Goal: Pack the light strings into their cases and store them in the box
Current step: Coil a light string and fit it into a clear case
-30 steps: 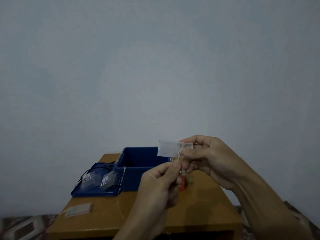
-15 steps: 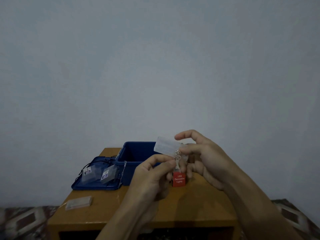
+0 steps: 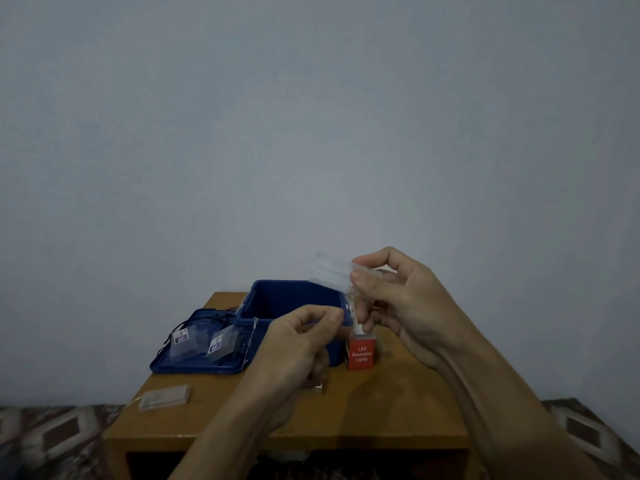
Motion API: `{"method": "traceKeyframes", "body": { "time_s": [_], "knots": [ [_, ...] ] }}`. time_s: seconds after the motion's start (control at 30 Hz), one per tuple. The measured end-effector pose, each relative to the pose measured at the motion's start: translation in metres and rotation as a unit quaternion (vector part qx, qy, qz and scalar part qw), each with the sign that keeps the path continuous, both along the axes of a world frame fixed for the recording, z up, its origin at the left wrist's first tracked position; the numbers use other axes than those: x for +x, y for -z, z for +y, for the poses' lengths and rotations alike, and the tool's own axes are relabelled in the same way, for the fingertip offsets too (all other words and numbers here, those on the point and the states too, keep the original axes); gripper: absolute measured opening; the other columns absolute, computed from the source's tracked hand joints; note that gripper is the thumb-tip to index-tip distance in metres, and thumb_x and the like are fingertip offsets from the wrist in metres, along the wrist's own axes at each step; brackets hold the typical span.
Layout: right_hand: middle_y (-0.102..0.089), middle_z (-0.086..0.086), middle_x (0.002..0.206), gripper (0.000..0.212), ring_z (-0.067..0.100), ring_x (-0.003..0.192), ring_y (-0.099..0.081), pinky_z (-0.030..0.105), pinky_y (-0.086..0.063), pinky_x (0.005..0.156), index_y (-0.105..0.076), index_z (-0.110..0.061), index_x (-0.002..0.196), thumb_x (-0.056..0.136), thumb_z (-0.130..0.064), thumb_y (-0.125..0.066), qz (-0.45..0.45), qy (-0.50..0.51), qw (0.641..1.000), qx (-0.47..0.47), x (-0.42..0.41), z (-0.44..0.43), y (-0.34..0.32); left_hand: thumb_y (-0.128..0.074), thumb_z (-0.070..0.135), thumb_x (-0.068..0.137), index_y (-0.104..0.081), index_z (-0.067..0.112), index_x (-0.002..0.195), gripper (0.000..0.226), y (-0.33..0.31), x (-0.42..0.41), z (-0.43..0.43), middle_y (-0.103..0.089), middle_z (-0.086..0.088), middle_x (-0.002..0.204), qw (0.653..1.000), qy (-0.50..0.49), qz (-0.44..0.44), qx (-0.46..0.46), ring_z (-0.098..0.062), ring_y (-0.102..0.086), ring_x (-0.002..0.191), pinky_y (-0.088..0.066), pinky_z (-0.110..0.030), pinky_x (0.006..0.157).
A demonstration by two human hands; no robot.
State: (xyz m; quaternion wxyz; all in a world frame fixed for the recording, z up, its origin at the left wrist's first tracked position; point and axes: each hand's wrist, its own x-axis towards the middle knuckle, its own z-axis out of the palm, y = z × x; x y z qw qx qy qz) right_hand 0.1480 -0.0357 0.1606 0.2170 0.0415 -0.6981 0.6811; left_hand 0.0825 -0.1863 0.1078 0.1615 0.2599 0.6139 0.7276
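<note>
My right hand [image 3: 398, 299] pinches a clear plastic case [image 3: 330, 271] between thumb and fingers, held up over the open blue box [image 3: 291, 299]. A thin wire light string [image 3: 354, 306] hangs from the case down to a red tag [image 3: 361, 353] printed "LED Decorative Lights". My left hand [image 3: 298, 344], lower and to the left, pinches the fine wire with thumb and forefinger; the wire there is barely visible. Two more clear cases [image 3: 202, 342] with dark wires lie on the blue lid [image 3: 194, 365]. Another clear case [image 3: 165, 396] rests on the table's left front.
The small wooden table [image 3: 381, 410] stands against a plain grey wall. The blue lid lies flat left of the box. A patterned floor [image 3: 52, 438] shows on both sides of the table. Bare wood lies right of the red tag.
Both hands have parted slightly: my right hand tilted the case upward, my left hand moved down and left, and the red tag swung out into full view.
</note>
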Motion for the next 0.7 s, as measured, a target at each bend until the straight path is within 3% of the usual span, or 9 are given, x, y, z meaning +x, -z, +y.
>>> {"method": "traceKeyframes", "body": {
  "time_s": [0.13, 0.23, 0.47, 0.57, 0.7],
  "knots": [
    [-0.065, 0.009, 0.073, 0.043, 0.018, 0.059, -0.060, 0.029, -0.049, 0.052, -0.063, -0.001, 0.108, 0.073, -0.023, -0.074, -0.011, -0.011, 0.999, -0.033, -0.005, -0.002, 0.001, -0.051, 0.032, 0.101, -0.070, 0.015, 0.107, 0.026, -0.001, -0.006, -0.003, -0.071, -0.006, 0.074, 0.994, -0.014, 0.084, -0.067, -0.006, -0.037, 0.042, -0.032, -0.019, 0.043],
    [-0.061, 0.006, 0.066, 0.040, 0.018, 0.057, -0.059, 0.028, -0.050, 0.052, -0.060, 0.001, 0.106, 0.074, -0.019, -0.074, -0.018, -0.022, 0.998, -0.064, -0.007, -0.001, 0.002, -0.047, 0.034, 0.103, -0.065, 0.022, 0.111, 0.023, -0.001, -0.009, -0.004, -0.073, -0.007, 0.070, 0.977, -0.039, 0.174, -0.118, -0.004, -0.043, 0.042, -0.036, -0.014, 0.044],
    [-0.057, 0.008, 0.067, 0.028, 0.018, 0.054, -0.055, 0.027, -0.047, 0.048, -0.059, -0.002, 0.096, 0.076, -0.017, -0.071, -0.031, -0.100, 0.989, -0.108, -0.001, 0.003, -0.003, -0.047, 0.035, 0.100, -0.063, 0.007, 0.088, 0.034, -0.008, -0.013, -0.015, -0.070, -0.003, 0.074, 0.974, 0.058, 0.152, -0.157, -0.013, -0.061, 0.065, -0.051, -0.022, 0.065],
    [-0.056, 0.012, 0.073, 0.037, 0.018, 0.057, -0.056, 0.026, -0.050, 0.050, -0.063, -0.003, 0.095, 0.071, -0.022, -0.084, -0.030, -0.155, 0.982, -0.102, 0.003, 0.008, -0.005, -0.048, 0.044, 0.094, -0.062, 0.008, 0.081, 0.041, -0.013, -0.013, -0.019, -0.066, -0.005, 0.074, 0.976, 0.085, 0.137, -0.146, -0.017, -0.062, 0.069, -0.055, -0.027, 0.071],
    [-0.052, 0.016, 0.077, 0.048, 0.019, 0.058, -0.055, 0.026, -0.053, 0.050, -0.071, -0.005, 0.094, 0.061, -0.031, -0.096, -0.043, -0.231, 0.969, -0.072, 0.010, 0.015, -0.008, -0.052, 0.046, 0.091, -0.064, 0.012, 0.078, 0.038, -0.022, -0.010, -0.020, -0.071, -0.005, 0.083, 0.974, 0.078, 0.144, -0.157, -0.015, -0.064, 0.071, -0.050, -0.026, 0.055]
  ]
}}
